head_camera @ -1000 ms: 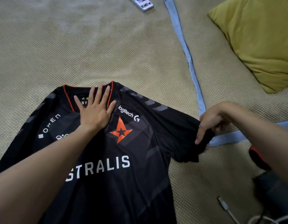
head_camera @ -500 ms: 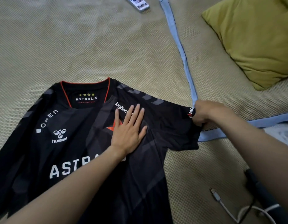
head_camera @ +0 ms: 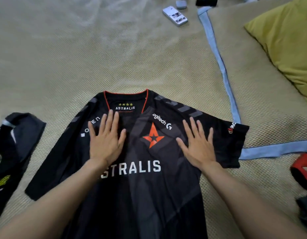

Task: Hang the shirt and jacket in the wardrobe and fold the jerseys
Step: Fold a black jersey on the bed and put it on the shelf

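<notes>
We see the left hand (head_camera: 106, 140) and right hand (head_camera: 198, 145) pressed flat, fingers straight and spread, on the black short-sleeved Astralis jersey (head_camera: 142, 187); its near hem is cut off.

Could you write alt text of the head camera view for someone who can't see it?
Both hands, left and right, press flat on a black Astralis jersey spread face up on a beige mat. A phone lies beyond it, and a yellow pillow lies to the right.
</notes>
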The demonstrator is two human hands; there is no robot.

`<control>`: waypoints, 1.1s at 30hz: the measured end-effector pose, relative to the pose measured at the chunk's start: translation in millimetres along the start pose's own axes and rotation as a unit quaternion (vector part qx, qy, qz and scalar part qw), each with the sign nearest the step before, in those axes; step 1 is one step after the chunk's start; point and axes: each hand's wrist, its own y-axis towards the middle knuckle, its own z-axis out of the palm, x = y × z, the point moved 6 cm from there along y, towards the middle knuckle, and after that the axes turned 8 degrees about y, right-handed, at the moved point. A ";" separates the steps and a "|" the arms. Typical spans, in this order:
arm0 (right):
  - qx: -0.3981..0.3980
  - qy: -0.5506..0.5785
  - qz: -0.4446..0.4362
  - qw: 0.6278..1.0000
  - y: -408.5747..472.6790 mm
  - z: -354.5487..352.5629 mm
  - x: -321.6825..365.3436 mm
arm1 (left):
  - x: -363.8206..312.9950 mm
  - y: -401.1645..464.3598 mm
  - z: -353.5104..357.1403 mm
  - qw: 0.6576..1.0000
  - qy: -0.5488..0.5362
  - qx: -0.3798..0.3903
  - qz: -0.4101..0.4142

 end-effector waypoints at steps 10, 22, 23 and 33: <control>-0.079 0.021 -0.144 0.986 24.4 -11.5 166.2 | 218.9 -26.1 9.0 0.944 -0.246 0.102 -0.195; 0.032 0.114 -0.214 0.970 4.4 86.0 392.1 | 271.6 -31.9 9.9 0.861 -0.475 0.137 -0.123; 0.043 0.096 -0.203 0.973 6.6 91.4 392.5 | 271.9 -39.1 16.9 0.848 -0.479 0.204 -0.103; 0.039 0.024 -0.118 0.992 19.5 94.6 422.6 | 362.6 -48.5 -4.0 0.843 -0.491 0.126 -0.179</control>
